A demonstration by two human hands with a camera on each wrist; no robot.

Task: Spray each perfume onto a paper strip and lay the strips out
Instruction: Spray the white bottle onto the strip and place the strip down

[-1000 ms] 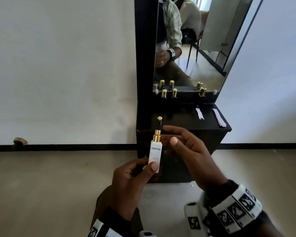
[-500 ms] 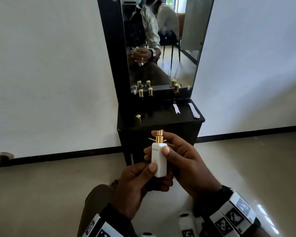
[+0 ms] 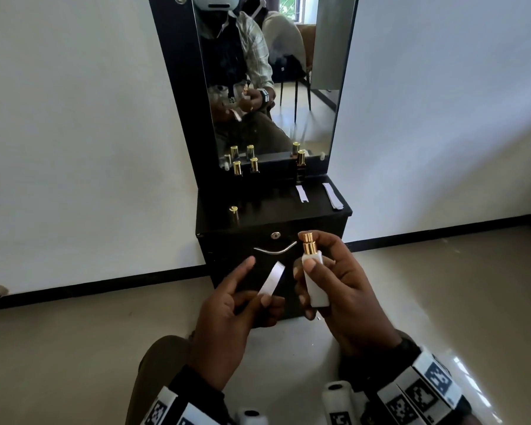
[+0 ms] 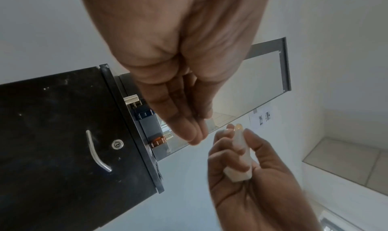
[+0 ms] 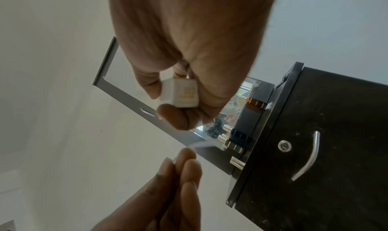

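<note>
Two hands work close together in front of the black dressing cabinet (image 3: 273,222). The right hand (image 3: 344,289) wraps the white perfume bottle (image 3: 314,280) upright, thumb across its front face and fingers curled behind, with the gold sprayer (image 3: 307,242) bare at 12 o'clock; the cap appears to be the gold piece (image 3: 234,211) standing alone on the cabinet top, left there so the nozzle is free. The left hand (image 3: 227,317) pinches the lower end of a paper strip (image 3: 272,279) between thumb and fingers, index finger stretched out, so the strip slants up toward 1 o'clock, just beside the nozzle. Holding it by the bottom keeps the fingers clear of the spray and leaves the upper end open to take it, I judge.

At 12 o'clock on the cabinet, three more gold-capped bottles (image 3: 253,165) stand against the mirror (image 3: 319,102). At 1 o'clock, two paper strips (image 3: 302,193) lie flat and apart, probably where this one goes once sprayed.
</note>
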